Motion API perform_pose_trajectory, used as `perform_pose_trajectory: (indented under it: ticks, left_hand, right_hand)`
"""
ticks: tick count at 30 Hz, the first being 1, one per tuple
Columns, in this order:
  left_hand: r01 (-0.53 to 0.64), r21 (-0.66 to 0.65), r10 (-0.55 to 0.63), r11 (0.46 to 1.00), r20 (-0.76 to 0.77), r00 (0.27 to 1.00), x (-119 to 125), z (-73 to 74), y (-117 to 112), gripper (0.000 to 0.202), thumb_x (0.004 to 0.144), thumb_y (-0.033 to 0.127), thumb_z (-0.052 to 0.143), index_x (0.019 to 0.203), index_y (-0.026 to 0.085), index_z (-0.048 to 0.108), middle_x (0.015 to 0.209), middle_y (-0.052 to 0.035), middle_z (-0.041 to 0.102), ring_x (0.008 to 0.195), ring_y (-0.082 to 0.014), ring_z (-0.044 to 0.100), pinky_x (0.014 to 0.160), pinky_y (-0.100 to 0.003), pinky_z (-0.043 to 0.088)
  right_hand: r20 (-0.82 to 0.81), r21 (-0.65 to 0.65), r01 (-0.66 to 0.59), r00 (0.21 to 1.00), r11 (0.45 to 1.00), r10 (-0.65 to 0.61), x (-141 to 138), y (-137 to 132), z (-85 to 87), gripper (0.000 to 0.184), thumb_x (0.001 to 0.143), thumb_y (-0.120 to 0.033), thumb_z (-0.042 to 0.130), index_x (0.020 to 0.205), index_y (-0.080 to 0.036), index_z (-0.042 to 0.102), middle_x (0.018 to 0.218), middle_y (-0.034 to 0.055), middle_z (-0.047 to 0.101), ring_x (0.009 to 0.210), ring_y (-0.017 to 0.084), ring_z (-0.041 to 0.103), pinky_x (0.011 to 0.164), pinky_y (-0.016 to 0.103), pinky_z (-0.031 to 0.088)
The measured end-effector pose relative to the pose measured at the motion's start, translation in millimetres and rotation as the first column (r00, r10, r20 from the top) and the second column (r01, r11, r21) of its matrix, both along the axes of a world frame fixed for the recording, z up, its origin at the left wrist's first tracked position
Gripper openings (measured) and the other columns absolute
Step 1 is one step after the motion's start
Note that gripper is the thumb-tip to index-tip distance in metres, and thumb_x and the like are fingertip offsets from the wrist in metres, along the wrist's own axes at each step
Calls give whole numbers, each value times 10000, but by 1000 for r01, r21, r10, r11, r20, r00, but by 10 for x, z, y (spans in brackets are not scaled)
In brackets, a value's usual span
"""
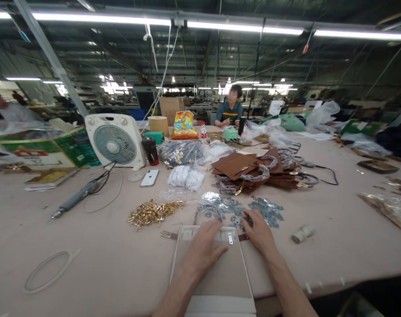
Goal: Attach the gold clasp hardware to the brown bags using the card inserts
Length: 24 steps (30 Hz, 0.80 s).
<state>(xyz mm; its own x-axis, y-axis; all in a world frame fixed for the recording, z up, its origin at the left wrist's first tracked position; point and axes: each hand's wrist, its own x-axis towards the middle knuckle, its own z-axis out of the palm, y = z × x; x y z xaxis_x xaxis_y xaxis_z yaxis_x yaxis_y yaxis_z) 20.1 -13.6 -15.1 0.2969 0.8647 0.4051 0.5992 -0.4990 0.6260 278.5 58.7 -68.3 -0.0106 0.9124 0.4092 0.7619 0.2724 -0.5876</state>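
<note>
A beige-lined bag piece [226, 273] lies flat before me, with a small metal plate [230, 238] near its far edge. Brown straps stick out on both sides, the left one ending in a buckle [166, 234]. My left hand [203, 246] rests on the lining, thumb spread from its fingers. Just past the right strap, my right hand [260, 231] has its fingers curled around something dark and small that I cannot make out. Beside those fingers lie loose grey metal plates [268, 210]. Gold-coloured fasteners [150, 213] form a heap to the left.
Brown bags [236, 169] with wrapped handles are stacked beyond the plates. A corded screwdriver [75, 199], a phone [149, 178] and a fan [112, 143] stand or lie at left. A grey roll [302, 234] is at right. A co-worker [229, 110] sits across the table.
</note>
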Motion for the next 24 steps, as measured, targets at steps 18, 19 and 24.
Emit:
perform_pose_trajectory:
  ticks: [18, 19, 24]
  left_hand:
    - [-111, 254, 136, 961, -84, 987, -438, -257, 67, 322, 913, 449, 748, 1184, 275, 730, 1238, -73, 728, 1177, -306, 667, 1014, -496, 579]
    - [-109, 268, 138, 957, -92, 986, -443, -267, 82, 327, 915, 465, 741, 1180, 273, 731, 1233, -74, 730, 1169, -308, 671, 1009, -496, 582]
    - [-105, 308, 146, 945, -113, 983, -447, -259, 100, 340, 933, 507, 701, 1170, 266, 739, 1212, -85, 741, 1141, -303, 684, 979, -466, 595]
  right_hand:
    - [-149, 39, -5, 989, 999, 11, -63, -71, 169, 271, 880, -238, 590, 1117, -239, 721, 1089, 61, 689, 1039, 246, 653, 979, 382, 510]
    - [-157, 48, 0, 988, 999, 8, -61, -75, 174, 278, 882, -231, 589, 1125, -241, 722, 1088, 58, 693, 1032, 241, 657, 972, 374, 514]
    - [-251, 106, 103, 965, 989, -73, -6, -98, 177, 296, 931, -269, 538, 1171, -219, 705, 1121, 80, 695, 1045, 239, 651, 919, 359, 534]
